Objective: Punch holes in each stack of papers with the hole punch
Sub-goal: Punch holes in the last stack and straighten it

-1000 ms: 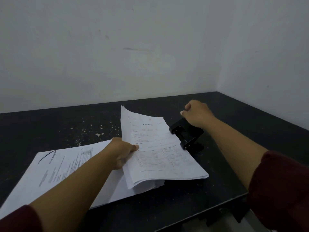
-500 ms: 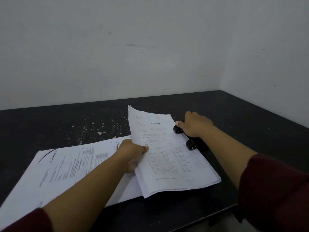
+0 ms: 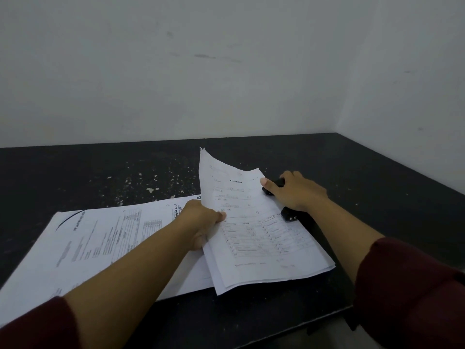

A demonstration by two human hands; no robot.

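since a second ago the right hand (image 3: 299, 192) has pressed the black hole punch (image 3: 286, 214) flat, and the held stack of papers (image 3: 254, 230) has slid right, against it. head view: palm down over the punch, fingers curled on its lever. left hand (image 3: 201, 222) pinches the stack's left edge, far corner lifted. a second paper stack (image 3: 100, 240) lies flat on the dark table (image 3: 364, 177), left.

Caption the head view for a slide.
Right hand presses the hole punch on a paper stack held by the left hand.
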